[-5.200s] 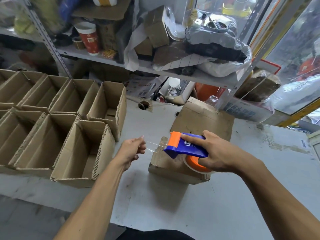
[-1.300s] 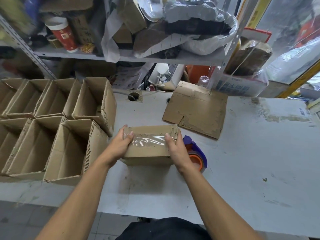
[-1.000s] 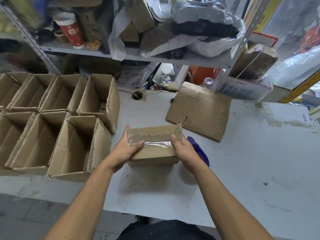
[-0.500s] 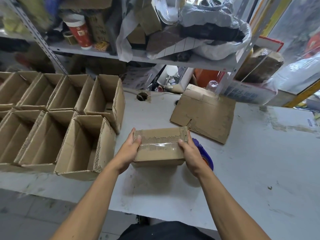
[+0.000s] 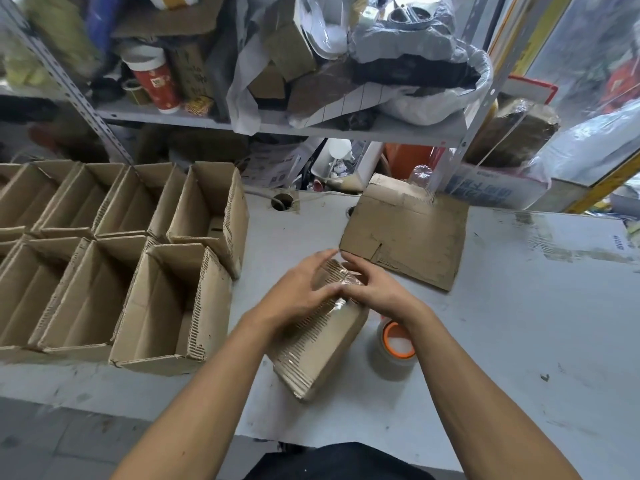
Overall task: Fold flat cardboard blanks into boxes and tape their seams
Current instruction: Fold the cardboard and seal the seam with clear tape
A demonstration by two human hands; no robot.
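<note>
A moment ago I held the box [image 5: 322, 337] by its two short ends, square to me on the table [image 5: 502, 341]. Now I have turned it so it lies slanted, one corner toward me, and both hands have moved on top of it. My left hand [image 5: 298, 292] and my right hand [image 5: 374, 289] meet over the taped seam, fingers straight and flat, pressing the clear tape [image 5: 341, 303] down; they grip nothing. The picture is a little blurred here, so I think the tape is wrinkled, but I am not sure. The tape roll [image 5: 393, 348] now stands uncovered just beside the box, on its right. For me this means the seam is closed and only needs smoothing before the box joins the finished boxes [image 5: 104, 271] at my left
</note>
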